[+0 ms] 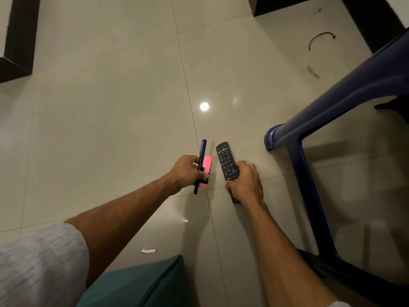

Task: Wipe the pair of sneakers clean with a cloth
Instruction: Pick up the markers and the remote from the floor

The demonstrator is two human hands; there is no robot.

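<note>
Left hand (184, 172): curled round 1 pen (202, 149) and 1 pink marker (207, 165); right hand (246, 185): grips 1 remote (225, 159), just right of left hand; blue chair (332, 103): right of right hand; teal fabric (143, 282): between forearms; sneakers: place cannot be told.

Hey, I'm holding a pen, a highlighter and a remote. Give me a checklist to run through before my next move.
1. Left grip free: not ok, it holds the pen and the highlighter.
2. Right grip free: not ok, it holds the remote.
3. Sneakers in view: not ok, none shows.
4. Cloth at hand: cannot tell; the green fabric at the bottom edge may be a cushion.
5. Floor space to set things down: ok, bare tile ahead.
6. Chair out of the way: ok, it stands apart on the right.
</note>
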